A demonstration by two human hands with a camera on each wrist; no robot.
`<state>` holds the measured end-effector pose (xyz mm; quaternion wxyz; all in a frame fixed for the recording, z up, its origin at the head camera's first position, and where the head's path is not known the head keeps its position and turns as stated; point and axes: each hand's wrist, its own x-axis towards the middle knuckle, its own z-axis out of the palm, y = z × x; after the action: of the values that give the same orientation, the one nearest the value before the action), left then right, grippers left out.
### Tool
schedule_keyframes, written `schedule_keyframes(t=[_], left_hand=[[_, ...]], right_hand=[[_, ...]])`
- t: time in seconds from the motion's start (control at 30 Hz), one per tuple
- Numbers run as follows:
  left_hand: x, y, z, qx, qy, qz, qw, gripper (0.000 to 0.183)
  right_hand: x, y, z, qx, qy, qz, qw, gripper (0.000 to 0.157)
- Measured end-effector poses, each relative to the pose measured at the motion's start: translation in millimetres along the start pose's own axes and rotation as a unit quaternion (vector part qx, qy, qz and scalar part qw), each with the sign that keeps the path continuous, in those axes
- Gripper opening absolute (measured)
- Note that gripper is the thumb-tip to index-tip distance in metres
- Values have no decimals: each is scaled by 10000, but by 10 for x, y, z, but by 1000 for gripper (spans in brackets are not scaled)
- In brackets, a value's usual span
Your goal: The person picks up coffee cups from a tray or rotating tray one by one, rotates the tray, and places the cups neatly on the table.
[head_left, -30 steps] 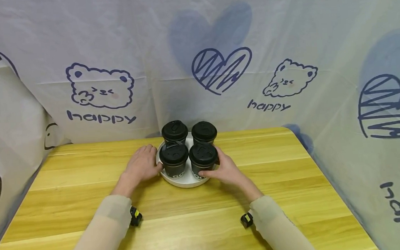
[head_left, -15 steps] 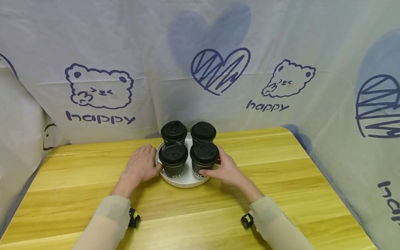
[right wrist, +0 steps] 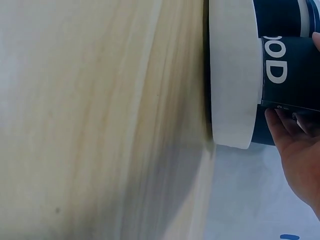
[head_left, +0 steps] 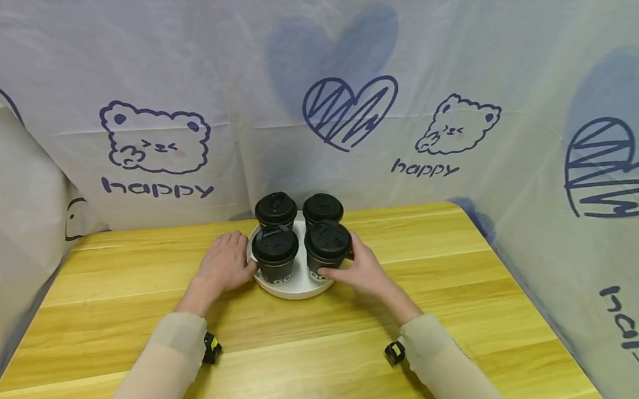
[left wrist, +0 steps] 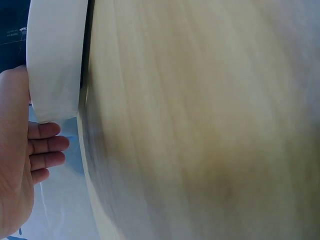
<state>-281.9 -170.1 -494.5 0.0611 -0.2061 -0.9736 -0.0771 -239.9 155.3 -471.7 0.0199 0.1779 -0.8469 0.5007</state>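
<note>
Several black paper cups with black lids stand upright on a round white tray (head_left: 302, 292) in the head view. My right hand (head_left: 360, 268) grips the front right paper cup (head_left: 327, 242), thumb at its front and fingers round its right side; white lettering shows on its sleeve (right wrist: 287, 70) in the right wrist view. At the tray's left rim rests my left hand (head_left: 221, 265), its thumb over the rim beside the front left cup (head_left: 275, 252). In the left wrist view its fingers (left wrist: 47, 145) stretch out past the tray wall (left wrist: 55, 60), nearly straight.
Behind these stand a back left cup (head_left: 275, 209) and a back right cup (head_left: 322, 206). The tray sits near the back edge of a wooden table (head_left: 298, 374). A printed cloth (head_left: 244, 75) hangs behind the table and along both sides.
My right hand has shifted the front right cup slightly right and back on the tray, widening its gap from the front left cup. The left hand stays at the rim; the view drifts slightly.
</note>
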Motion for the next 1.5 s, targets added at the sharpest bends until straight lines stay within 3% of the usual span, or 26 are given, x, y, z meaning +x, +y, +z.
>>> schedule_keyframes(t=[0.63, 1.5], left_hand=[[-1, 7, -15, 50, 14, 20, 10000, 47], [6, -13, 26, 45, 146, 101, 9998, 44]], right_hand=[[-38, -57, -62, 53, 287, -320, 9991, 84], [-178, 136, -400, 37, 866, -121, 9962, 83]])
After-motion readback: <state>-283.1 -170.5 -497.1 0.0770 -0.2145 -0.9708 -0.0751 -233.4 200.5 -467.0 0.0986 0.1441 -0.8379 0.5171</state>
